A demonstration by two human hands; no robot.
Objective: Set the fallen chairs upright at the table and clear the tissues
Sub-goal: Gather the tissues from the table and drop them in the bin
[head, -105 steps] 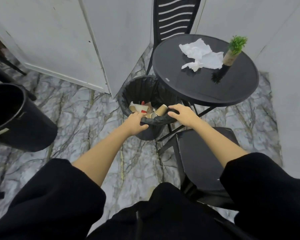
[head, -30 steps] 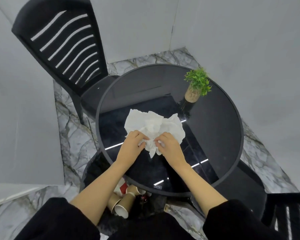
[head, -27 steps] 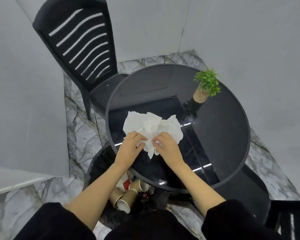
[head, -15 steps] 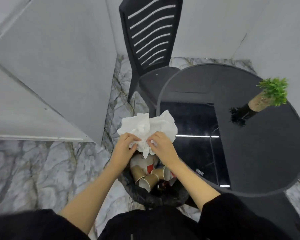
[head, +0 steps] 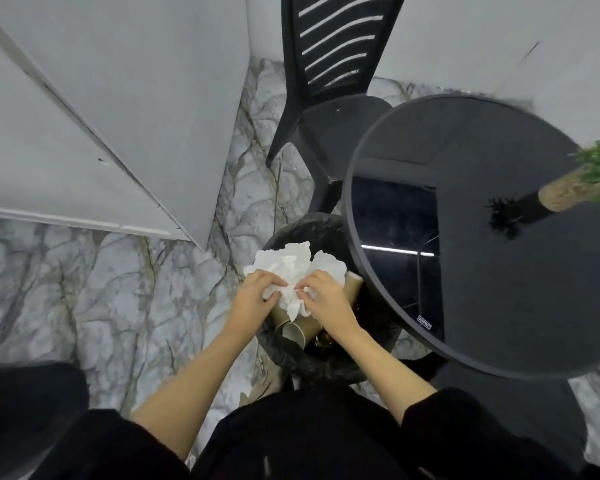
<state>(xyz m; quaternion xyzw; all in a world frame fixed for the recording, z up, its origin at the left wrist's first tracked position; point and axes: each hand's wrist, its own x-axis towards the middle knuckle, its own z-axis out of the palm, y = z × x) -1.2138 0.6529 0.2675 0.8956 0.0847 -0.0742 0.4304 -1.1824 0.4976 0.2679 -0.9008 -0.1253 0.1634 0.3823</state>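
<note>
Crumpled white tissues (head: 293, 268) are bunched between my two hands, directly over the open black bin (head: 291, 355). My left hand (head: 255, 299) pinches their left side and my right hand (head: 326, 299) grips their right side. The bin stands on the floor at the left edge of the round black table (head: 499, 306) and holds several brown paper cups (head: 298, 330). A black slatted chair (head: 329, 81) stands upright behind the table. A second chair's black seat (head: 520, 420) shows under the table's near edge.
A small potted green plant (head: 582, 181) stands on the table at the right. Grey partition walls (head: 118, 98) close in on the left, with marble floor (head: 118, 306) between them and the bin. My black-clothed lap fills the bottom of the view.
Both hands lifted the tissues off the table and carried them left and down, so they now hang over the bin. The view swung left with them.
</note>
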